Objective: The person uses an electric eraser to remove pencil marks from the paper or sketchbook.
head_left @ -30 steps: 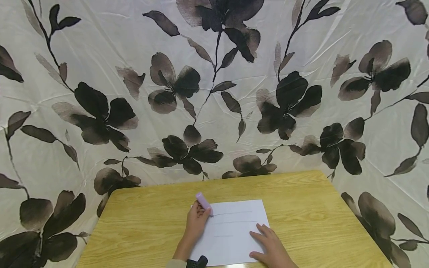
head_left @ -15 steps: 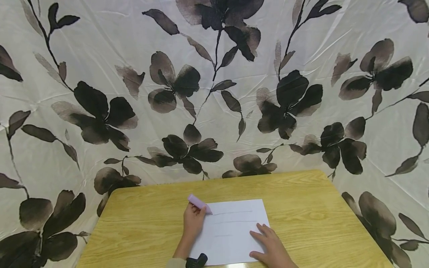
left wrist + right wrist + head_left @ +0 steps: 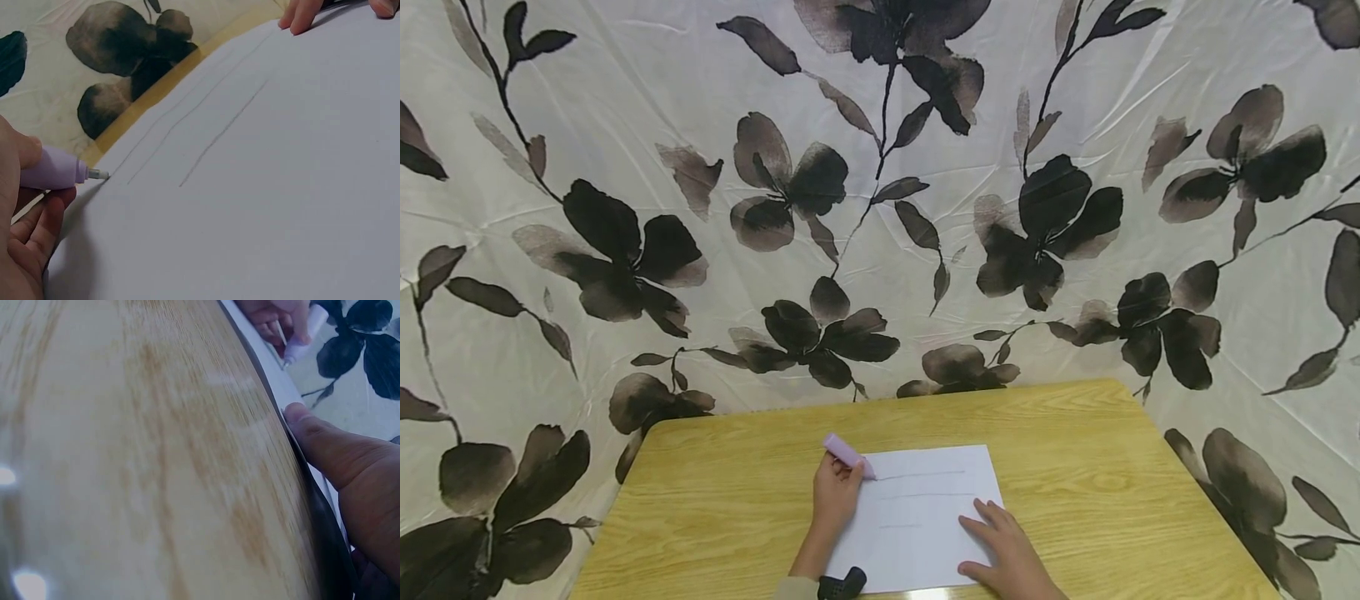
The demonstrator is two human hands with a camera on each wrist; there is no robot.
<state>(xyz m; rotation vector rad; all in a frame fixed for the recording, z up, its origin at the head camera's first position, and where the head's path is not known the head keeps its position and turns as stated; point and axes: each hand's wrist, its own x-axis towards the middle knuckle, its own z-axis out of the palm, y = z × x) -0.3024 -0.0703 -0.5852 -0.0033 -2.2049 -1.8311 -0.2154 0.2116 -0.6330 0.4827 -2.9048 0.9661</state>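
Observation:
My left hand (image 3: 835, 498) pinches a thick lilac electric eraser (image 3: 844, 450) between thumb and fingers, near the upper left corner of a white sheet of paper (image 3: 925, 558). In the left wrist view, the small whitish tip of the electric eraser (image 3: 56, 169) is at the near end of the outermost pencil line (image 3: 147, 132). Two more grey lines run roughly alongside it. Fingers spread, my right hand (image 3: 1009, 552) rests on the sheet's lower right part. The right wrist view shows its thumb (image 3: 319, 434) on the paper's edge.
The paper lies on a yellow wood-grain table (image 3: 722, 500). Behind the table hangs a white cloth (image 3: 925, 267) with dark flower prints. A black strap (image 3: 841, 583) sits on the left wrist.
The electric eraser has tilted over to the left, and my left hand has shifted slightly left with it. My right hand has stayed in place on the paper.

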